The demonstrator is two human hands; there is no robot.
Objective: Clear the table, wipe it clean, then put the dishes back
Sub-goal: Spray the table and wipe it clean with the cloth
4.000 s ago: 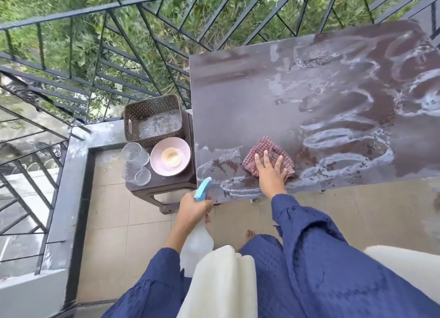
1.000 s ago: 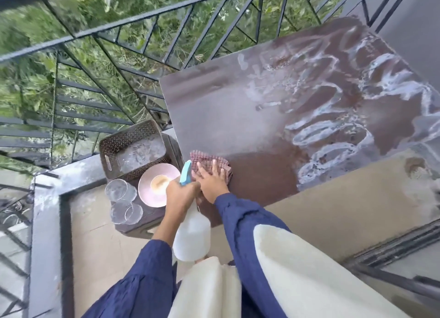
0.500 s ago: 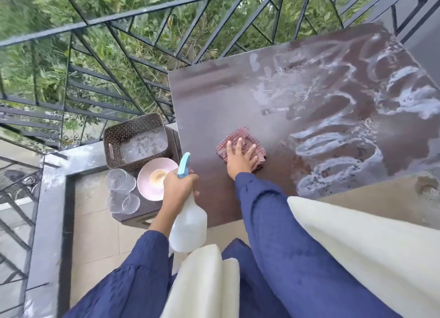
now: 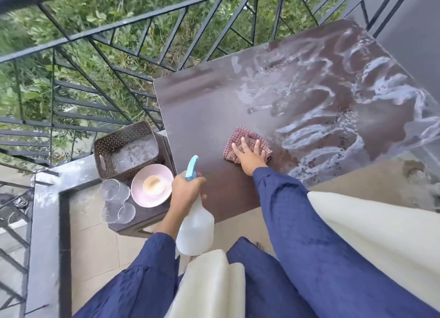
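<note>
Red-checked cloth (image 4: 247, 142), brown foam-streaked table (image 4: 202, 108)

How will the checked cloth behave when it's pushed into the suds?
Probably floppy: the checked cloth lies crumpled in folds under the flat right hand, so it may bunch up. Likely damp and heavy for its size, given the suds streaking the table beside it; those should let it glide easily.

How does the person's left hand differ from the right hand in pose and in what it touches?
The left hand is curled round the neck of the spray bottle; the right hand lies flat, fingers spread, on the checked cloth. The left hand holds its bottle in the air; the right hand presses its cloth on the table. Both hands come out of dark blue sleeves.
</note>
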